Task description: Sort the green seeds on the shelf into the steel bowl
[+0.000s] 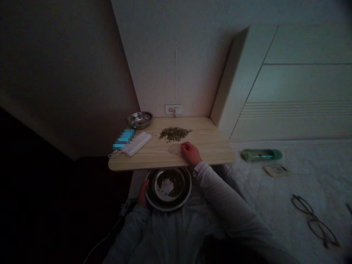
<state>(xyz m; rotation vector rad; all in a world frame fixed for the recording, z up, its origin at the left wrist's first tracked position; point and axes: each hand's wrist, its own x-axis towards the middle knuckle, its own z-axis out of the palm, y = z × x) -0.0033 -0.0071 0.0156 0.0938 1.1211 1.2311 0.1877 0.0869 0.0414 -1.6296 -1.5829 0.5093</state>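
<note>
My left hand (143,195) grips the left side of a round metal bowl (168,209) on my lap, just below the table's front edge. Small dark greenish beans (177,183) lie in a broken ring on its bottom. Over the table, my right hand (190,153) is closed, thumb and fingers pinching a thin, see-through rounded sheet (174,149). A few small grains show by the sheet's lower edge. Beyond that hand, a loose pile of the same beans (175,134) is spread on the wooden tabletop (209,146).
At the table's back left stands a second steel bowl (140,120). A phone with a blurred screen (123,139) and a white power strip (137,143) lie at the left. On the bed at right are a green bottle (261,155), a small card-like packet (275,170) and eyeglasses (313,216).
</note>
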